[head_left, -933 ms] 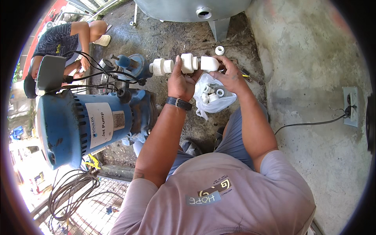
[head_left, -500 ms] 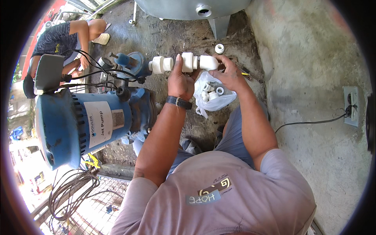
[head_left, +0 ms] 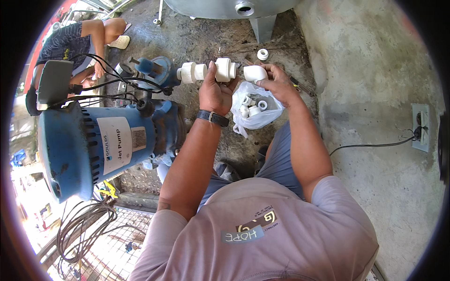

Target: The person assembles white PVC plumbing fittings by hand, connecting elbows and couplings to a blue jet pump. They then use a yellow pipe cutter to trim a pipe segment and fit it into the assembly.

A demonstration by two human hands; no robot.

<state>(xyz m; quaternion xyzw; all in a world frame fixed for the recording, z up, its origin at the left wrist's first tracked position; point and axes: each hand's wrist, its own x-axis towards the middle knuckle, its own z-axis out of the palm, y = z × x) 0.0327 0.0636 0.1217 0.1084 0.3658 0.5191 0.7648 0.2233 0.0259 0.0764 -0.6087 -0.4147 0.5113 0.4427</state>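
My left hand (head_left: pixel 216 93) is closed round a white plastic pipe union (head_left: pixel 225 70), its thumb along the near end. That union lines up with a second white fitting (head_left: pixel 189 73) fixed to the side of the blue water pump (head_left: pixel 126 140). In my right hand (head_left: pixel 277 85) is a white pipe elbow (head_left: pixel 255 74), gripped by fingers and thumb at its right side. A small gap separates the elbow from the union. Below both hands sits a clear plastic bag (head_left: pixel 255 119) with several white fittings inside.
A loose white fitting (head_left: pixel 262 54) lies on the concrete floor under a grey metal tank (head_left: pixel 206 8). Another person (head_left: pixel 77 44) crouches at far left. Black cables (head_left: pixel 112 77) cross above the pump; a wall outlet (head_left: pixel 420 127) is at right. Coiled wire (head_left: pixel 82 229) hangs lower left.
The elbow has come away from the union, moving slightly right with my right hand, so a gap now shows between them. My left hand stays nearly in place on the union.
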